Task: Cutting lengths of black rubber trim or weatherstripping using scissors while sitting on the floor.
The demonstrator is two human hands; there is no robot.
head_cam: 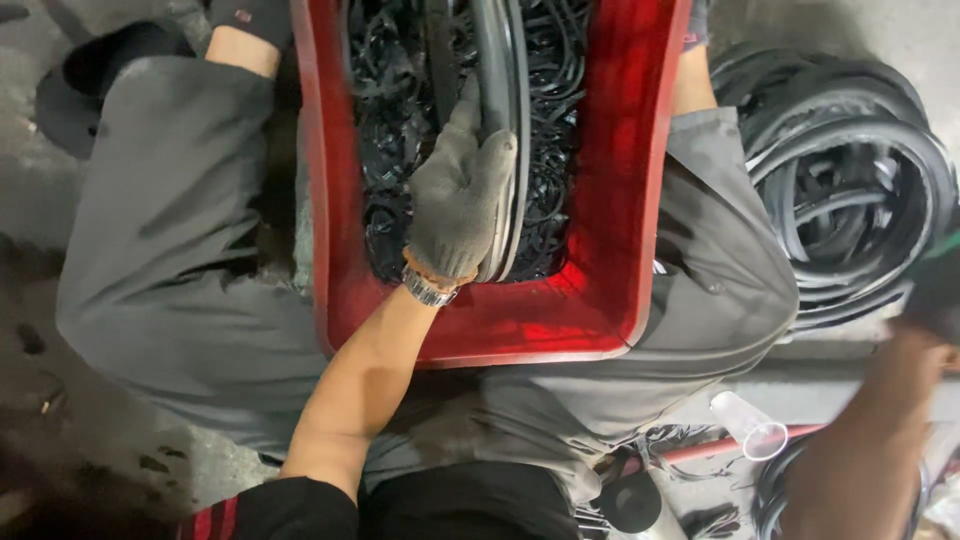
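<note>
Seen from above, a person sits with a red plastic crate (480, 330) held between the knees of grey trousers (200, 250). The crate is packed with a tangle of black rubber strips (390, 130). The left hand (455, 205), in a grey knit work glove with a metal wristwatch (428, 290) at the cuff, reaches in from 6 o'clock and rests just right of the crate's middle. Its fingers curl around a thick grey-black rubber band (495, 70) — a long loop that runs from the hand up toward 12 o'clock and out of view.

The right hand (925, 330) is at 3 o'clock, past the right knee, blurred and partly cut off by the edge; whether it is spread or gripping cannot be told. Just above it, at 2 o'clock, lies a pile of coiled black rubber rings (850, 180) on the concrete floor (60, 400). Toward 5 o'clock, a clear plastic cup (748, 425) lies on its side beside a thin red rod (700, 450) (only part of it shows). At 11 o'clock, one ankle in a dark sock (250, 20) is visible.
</note>
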